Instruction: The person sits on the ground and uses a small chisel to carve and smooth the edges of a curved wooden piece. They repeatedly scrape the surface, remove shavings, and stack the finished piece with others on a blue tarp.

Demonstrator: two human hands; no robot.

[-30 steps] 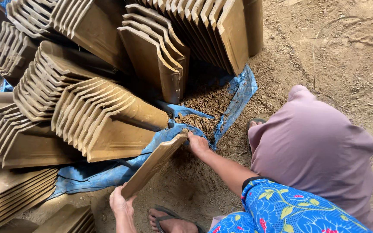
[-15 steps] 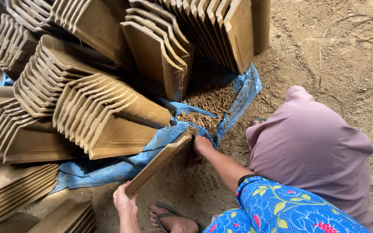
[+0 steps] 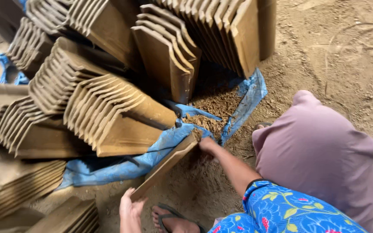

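Observation:
A long, flat brown clay tile (image 3: 167, 163) is tilted on its edge over the sandy ground. My right hand (image 3: 207, 145), on an arm in a blue flowered sleeve, grips its far end beside the blue tarp (image 3: 152, 151). My left hand (image 3: 129, 209) holds the near end at the bottom of the view. Stacks of ridged clay tiles (image 3: 109, 116) lie just beyond the held tile, leaning on the tarp.
More tile stacks stand at the back (image 3: 212, 39) and at the left (image 3: 14, 181). Loose brown debris (image 3: 214, 105) lies on the tarp. A rounded shape in purple cloth (image 3: 320, 151) fills the right. A sandalled foot (image 3: 173, 220) rests below the tile.
The tile and both hands have shifted slightly to the right; the grip on both ends is the same.

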